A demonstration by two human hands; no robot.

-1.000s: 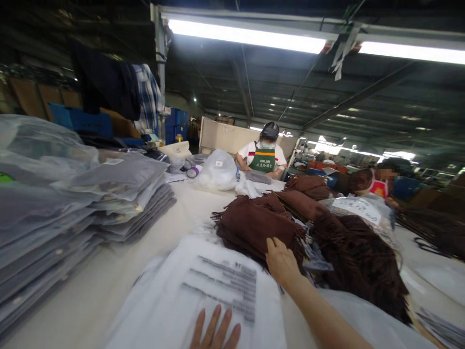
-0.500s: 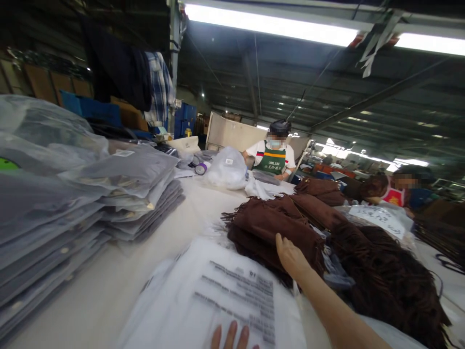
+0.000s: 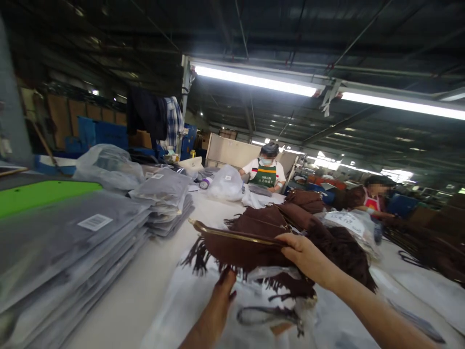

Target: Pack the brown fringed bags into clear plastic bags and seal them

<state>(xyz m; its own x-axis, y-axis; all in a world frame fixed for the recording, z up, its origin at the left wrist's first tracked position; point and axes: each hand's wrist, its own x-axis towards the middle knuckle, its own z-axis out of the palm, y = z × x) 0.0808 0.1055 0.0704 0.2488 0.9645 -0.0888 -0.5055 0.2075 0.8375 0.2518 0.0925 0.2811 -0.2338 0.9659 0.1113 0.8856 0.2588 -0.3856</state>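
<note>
Fringe (image 3: 198, 256) hangs from a brown bag (image 3: 240, 249); my right hand (image 3: 301, 253) pinches its zipped right end, my left hand (image 3: 220, 296) is at its near edge, grip unclear.

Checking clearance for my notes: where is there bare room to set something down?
The clearest patch is the strip of pale tabletop between the grey bagged stacks and the white plastic. Crowded: right of that, where the right hand holds a brown fringed pouch over the white plastic, the left hand close by, and more brown goods lie beyond.
</note>
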